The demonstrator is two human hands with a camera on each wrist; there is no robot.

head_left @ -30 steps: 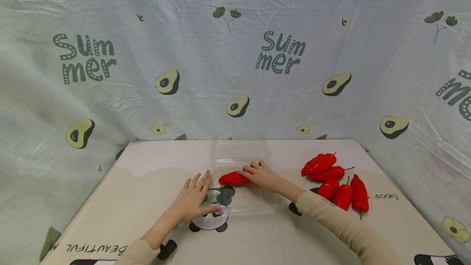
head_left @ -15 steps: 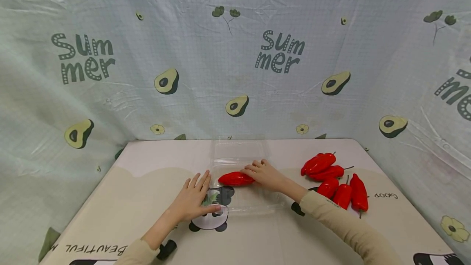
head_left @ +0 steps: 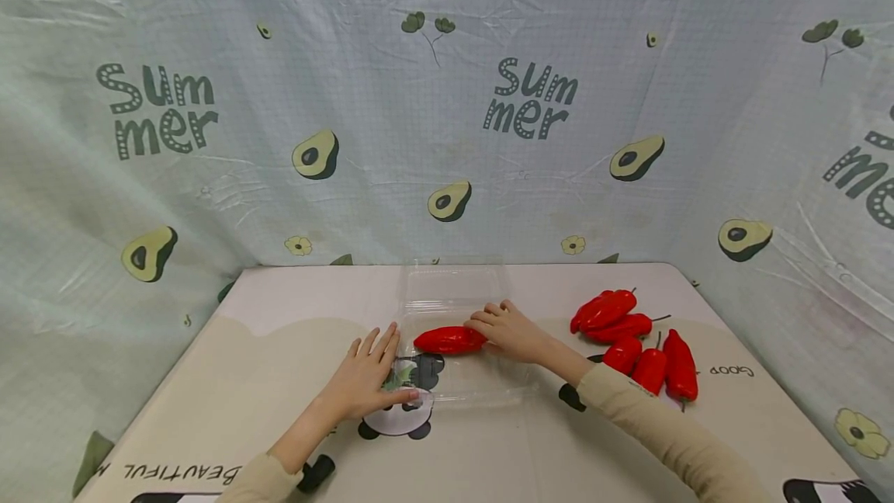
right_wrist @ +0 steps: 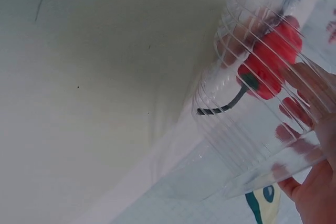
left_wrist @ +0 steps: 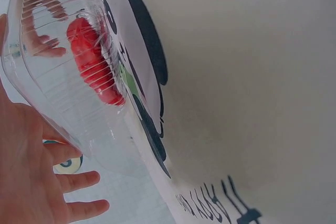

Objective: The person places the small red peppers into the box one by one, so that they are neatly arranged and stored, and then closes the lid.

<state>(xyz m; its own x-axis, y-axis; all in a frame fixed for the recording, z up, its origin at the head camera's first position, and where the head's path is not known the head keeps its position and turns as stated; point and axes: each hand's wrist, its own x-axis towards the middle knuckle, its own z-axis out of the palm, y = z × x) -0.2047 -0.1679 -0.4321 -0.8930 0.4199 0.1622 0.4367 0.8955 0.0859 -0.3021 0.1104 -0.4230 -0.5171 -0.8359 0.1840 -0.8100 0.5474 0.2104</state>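
One red pepper (head_left: 447, 341) lies inside the clear plastic clamshell (head_left: 482, 383), its lid (head_left: 454, 284) open; the other red peppers (head_left: 650, 370) lie outside on the desk (head_left: 531, 460). The left hand (head_left: 365, 380), spread, touches the clamshell's left side; the right hand (head_left: 513, 335), loosely bent, is at the first pepper's stem end, apparently not pinching it.

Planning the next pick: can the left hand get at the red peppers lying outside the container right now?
Probably not directly: the left hand is beside the clear container, which, along with the right forearm, lies between it and the loose red peppers.
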